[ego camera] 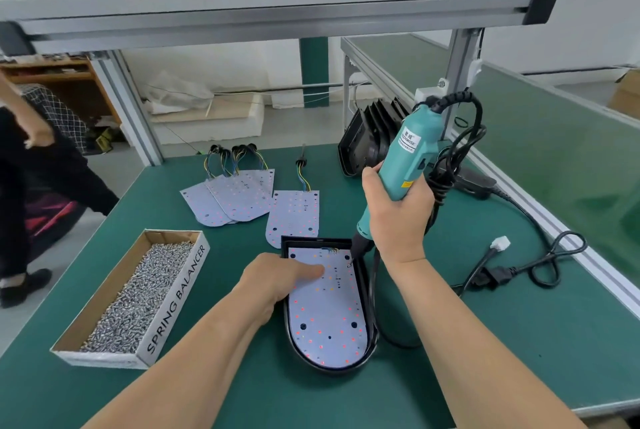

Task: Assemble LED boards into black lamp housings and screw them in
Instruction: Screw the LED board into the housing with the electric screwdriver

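The LED board (pixel 329 310) was seated inside the black lamp housing (pixel 372 324), which lay flat on the green desk (pixel 485 342) directly in front of the person. The left grip (pixel 277 283) was laid on the upper part of the board, its forefinger stretched out and pressed flat on the board's face, with nothing enclosed in it. The right grip (pixel 398 213) was wrapped fully round the body of the teal electric screwdriver (pixel 408 158). The tool was held nearly upright, with its bit set down by the board's upper right corner, where a small screw (pixel 349 265) appeared to be seated. Whether the bit was fully engaged could not be told. The step in hand was judged to be the driving of this screw. For a sound result, the screwdriver was to be brought square to the board before the trigger was worked. Downward pressure was to be kept on the board so that it was not turned or lifted by the torque. The pressing finger was to be kept apart from the bit. The dark holes elsewhere on the board were judged to be unfilled, so further screws would be drawn from the cardboard box of screws (pixel 131 293) just left of the housing. Spare LED boards (pixel 294 217) lay beyond it.
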Available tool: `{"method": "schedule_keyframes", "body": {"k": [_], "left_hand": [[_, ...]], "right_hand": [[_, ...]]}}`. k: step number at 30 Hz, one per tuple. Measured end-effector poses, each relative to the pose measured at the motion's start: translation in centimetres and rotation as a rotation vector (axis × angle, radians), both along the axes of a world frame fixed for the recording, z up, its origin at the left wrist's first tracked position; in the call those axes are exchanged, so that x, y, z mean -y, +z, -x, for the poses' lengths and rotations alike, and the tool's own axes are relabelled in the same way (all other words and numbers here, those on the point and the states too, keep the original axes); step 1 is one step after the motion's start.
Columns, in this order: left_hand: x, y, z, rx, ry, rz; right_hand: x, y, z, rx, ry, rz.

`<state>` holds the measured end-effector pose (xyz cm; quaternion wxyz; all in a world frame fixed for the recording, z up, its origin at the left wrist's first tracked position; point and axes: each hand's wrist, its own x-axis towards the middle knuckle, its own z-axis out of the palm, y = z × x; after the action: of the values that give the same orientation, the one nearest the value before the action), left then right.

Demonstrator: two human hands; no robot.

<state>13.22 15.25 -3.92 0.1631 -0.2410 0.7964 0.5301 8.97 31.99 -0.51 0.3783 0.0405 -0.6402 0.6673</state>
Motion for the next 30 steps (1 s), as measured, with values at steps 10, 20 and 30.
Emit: {"method": "schedule_keyframes", "body": {"k": [10,20,30], "left_hand": [[0.0,-0.1,0.0,0.0,0.018,0.008],[-0.1,-0.1,0.0,-0.01,0.023,0.014],[-0.4,1.0,-0.7,-0.019,0.0,0.021]], "right_hand": [[0.2,0.1,0.2,-0.003,0.011,-0.018],[0.5,-0.3,0.2,0.003,0.038,-0.042],[0.0,0.5,-0.7,0.104,0.084,0.001]]}}
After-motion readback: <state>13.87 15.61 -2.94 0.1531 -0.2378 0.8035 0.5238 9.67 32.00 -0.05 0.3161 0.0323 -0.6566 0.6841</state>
